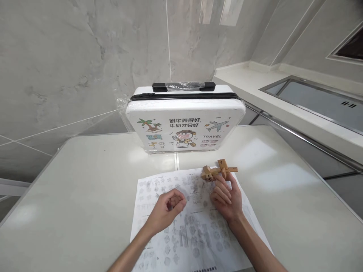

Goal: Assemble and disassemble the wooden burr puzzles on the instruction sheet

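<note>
The right hand (228, 198) lies on the printed sheet (195, 223), palm turned partly up, its fingers stretched forward so that the fingertips (224, 173) touch the near side of the wooden puzzle (217, 170). The hand is not closed around the puzzle; whether a finger and thumb pinch one of its bars cannot be told from this view. The puzzle is a small cluster of pale wooden blocks with crossing bars, one bar sticking out to the right; it rests at the far right corner of the sheet, partly over its edge.

The left hand (169, 206) sits to the left of the right one, well apart from the puzzle, curled into a loose fist above the middle of the sheet. Whether it holds something small inside the curled fingers cannot be seen. Both forearms come in from the bottom edge, bare.

The sheet is white paper covered with rows of small grey diagrams, lying flat on the pale table (70, 196). Beyond it, at the back of the table, stands a white suitcase (185, 117) with cartoon prints, the word TRAVEL, a black zip and a black handle, partly wrapped in clear plastic. Grey marbled wall tiles (85, 56) rise behind. To the right runs a white counter with a recessed steel sink (317, 100).
</note>
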### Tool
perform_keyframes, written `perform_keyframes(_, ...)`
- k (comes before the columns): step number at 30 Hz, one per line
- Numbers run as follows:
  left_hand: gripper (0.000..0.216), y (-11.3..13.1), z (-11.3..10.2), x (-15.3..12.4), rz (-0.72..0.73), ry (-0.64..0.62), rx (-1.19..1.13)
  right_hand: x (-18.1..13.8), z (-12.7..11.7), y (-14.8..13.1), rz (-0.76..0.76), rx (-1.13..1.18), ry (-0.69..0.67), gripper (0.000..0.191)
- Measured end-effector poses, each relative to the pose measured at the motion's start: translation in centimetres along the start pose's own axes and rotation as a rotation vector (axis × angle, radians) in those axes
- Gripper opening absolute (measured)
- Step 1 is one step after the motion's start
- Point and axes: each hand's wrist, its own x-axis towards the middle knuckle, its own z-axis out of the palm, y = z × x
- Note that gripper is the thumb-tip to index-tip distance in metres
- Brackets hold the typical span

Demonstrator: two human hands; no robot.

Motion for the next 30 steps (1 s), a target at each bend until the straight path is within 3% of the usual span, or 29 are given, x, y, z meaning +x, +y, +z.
perform_keyframes(7, 0.038, -0.4, 2.1, 1.6, -0.069, -0.122, -0.568, 0.0, 0.3, -0.4, -0.043, 0.007, 0.063, 0.036)
perform_keyframes(15, 0.033, -1.0, 1.3, 1.7, -0.056, -0.042, -1.063, 0.1, 0.7, -0.4, -0.115, -0.277, 0.131, 0.031)
perform_keyframes(21, 0.032, -0.9, 1.3, 1.8, -0.065, 0.006, -1.004, -0.4, 1.7, 1.2, -0.264, -0.785, 0.176, 0.048)
perform_keyframes(25, 0.036, -1.1, 1.8, 1.7, 0.025, 0.024, -0.786, -1.3, 1.2, 2.7, -0.217, -1.127, 0.122, 0.054)
perform_keyframes(27, 0.041, -1.2, 2.2, 1.6, 0.127, 0.040, -0.635, -1.7, 1.0, 3.3, -0.200, -1.261, 0.066, 0.047)
perform_keyframes(30, 0.074, -1.4, 2.9, 1.4, 0.244, 0.019, -0.477, -2.1, 1.0, 3.9, -0.273, -1.576, -0.136, 0.035)
